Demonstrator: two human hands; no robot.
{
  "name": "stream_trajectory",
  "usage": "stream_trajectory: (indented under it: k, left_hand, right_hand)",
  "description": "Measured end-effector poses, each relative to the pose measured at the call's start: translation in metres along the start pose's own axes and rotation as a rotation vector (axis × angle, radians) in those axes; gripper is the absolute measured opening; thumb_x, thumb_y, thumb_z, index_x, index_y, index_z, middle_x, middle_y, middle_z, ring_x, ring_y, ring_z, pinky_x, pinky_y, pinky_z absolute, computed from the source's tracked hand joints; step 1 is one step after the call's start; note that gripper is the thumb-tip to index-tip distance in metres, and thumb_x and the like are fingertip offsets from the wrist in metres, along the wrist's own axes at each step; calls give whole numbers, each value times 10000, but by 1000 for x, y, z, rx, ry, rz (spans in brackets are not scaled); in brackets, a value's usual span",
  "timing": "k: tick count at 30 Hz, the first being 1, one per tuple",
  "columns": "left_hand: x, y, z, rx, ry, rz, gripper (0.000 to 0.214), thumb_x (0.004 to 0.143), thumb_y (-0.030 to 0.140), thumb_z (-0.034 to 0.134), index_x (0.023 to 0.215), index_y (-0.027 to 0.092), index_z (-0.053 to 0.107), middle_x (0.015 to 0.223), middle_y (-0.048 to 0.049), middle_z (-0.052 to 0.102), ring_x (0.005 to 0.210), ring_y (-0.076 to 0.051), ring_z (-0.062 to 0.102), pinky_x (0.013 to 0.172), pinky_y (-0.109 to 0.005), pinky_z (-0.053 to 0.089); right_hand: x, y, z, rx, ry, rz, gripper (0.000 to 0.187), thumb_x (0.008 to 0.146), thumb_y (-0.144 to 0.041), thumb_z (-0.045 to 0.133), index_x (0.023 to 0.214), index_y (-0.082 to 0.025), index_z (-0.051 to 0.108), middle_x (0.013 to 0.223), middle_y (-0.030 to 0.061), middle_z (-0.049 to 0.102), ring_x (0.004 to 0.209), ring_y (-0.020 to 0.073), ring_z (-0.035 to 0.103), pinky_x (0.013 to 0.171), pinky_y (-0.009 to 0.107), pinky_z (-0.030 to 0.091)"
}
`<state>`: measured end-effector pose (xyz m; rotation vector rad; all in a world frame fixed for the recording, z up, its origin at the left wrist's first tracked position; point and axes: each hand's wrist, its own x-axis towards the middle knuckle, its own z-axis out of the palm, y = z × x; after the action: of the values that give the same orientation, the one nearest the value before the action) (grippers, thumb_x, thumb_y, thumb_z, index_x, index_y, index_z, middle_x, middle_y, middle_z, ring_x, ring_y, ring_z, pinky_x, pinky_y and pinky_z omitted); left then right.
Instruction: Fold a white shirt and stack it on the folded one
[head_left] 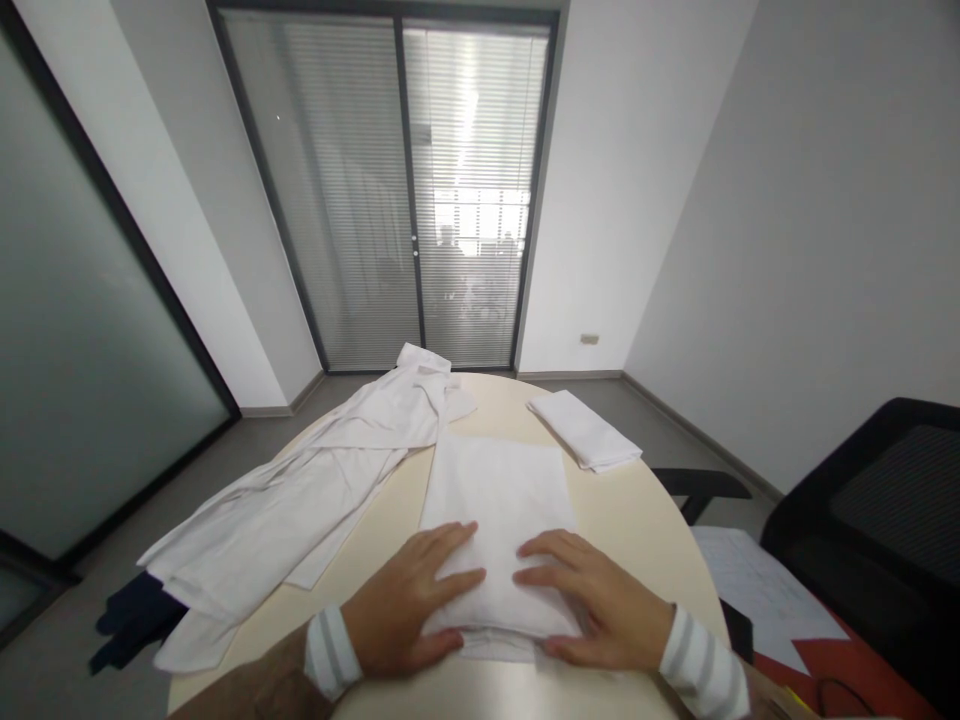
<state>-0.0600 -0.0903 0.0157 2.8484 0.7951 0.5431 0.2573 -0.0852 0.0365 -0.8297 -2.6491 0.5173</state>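
We rested our left hand (405, 605) and right hand (604, 605), gripping nothing, on a part-folded cloth (499, 485), while one folded bundle (586, 432) seemed done and loose clothing (300, 490) lay unfolded.

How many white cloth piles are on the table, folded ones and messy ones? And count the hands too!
Folded: 2 (middle cloth, right cloth)
Messy: 1 (left heap; I can't tell how many pieces are in it)
Hands: 2 (left hand, right hand)
Total: 5
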Motion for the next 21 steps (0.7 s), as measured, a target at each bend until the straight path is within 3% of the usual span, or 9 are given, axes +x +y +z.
stream_trajectory:
  k: [4, 7, 11, 13, 16, 17, 21]
  left_hand:
    - [7, 6, 4, 104, -57, 144, 355, 902, 213, 570, 1257, 216, 567, 1204, -113, 644, 1030, -259, 602, 881, -413, 507]
    - [9, 6, 8, 172, -64, 173, 283, 916, 223, 559, 1197, 221, 582, 970, -64, 660, 804, -209, 590, 702, -343, 491]
    - [12, 1, 7, 208, -50, 164, 226, 943, 252, 542, 1164, 230, 580, 932, -51, 652, 768, -195, 584, 640, -306, 456]
    - [14, -3, 6, 195, -79, 162, 163, 946, 273, 540, 1091, 230, 600, 905, -44, 655, 749, -187, 593, 608, -287, 446]
    - [17, -5, 9, 111, -133, 200, 98, 917, 275, 560, 959, 233, 638, 861, -28, 679, 724, -168, 618, 598, -268, 456]
    - [17, -5, 11, 65, -140, 216, 89, 892, 266, 574, 923, 236, 653, 845, -20, 689, 711, -162, 626, 598, -264, 460]
    - [14, -4, 17, -213, -146, 219, 116, 807, 283, 602, 825, 248, 711, 786, -17, 720, 672, -162, 650, 608, -266, 484]
  right_hand:
    - [6, -3, 18, -11, -46, -42, 357, 770, -397, 698, 1080, -220, 683, 1041, 91, 642, 946, 244, 576, 842, 389, 442]
    - [7, -1, 21, -25, -41, -39, 266, 792, -375, 683, 1004, -214, 695, 994, 80, 646, 909, 229, 576, 818, 372, 443]
    - [8, 13, 3, 90, -48, -15, 240, 848, -415, 680, 989, -223, 711, 986, 73, 674, 931, 219, 606, 832, 344, 471]
    - [11, 33, -8, 128, 38, 49, 192, 923, -351, 583, 987, -218, 705, 967, 78, 688, 934, 214, 622, 864, 351, 485]
    - [19, 73, -19, 73, 407, 228, 261, 936, -270, 495, 1134, -211, 655, 1122, 119, 664, 1039, 247, 613, 943, 425, 487]
    - [22, 87, -20, 59, 475, 253, 318, 920, -251, 495, 1209, -219, 625, 1231, 123, 627, 1149, 261, 577, 1008, 454, 460]
    - [36, 133, -14, 92, 490, 276, 549, 837, -223, 559, 1384, -236, 522, 1483, 109, 466, 1407, 264, 388, 1201, 498, 251]
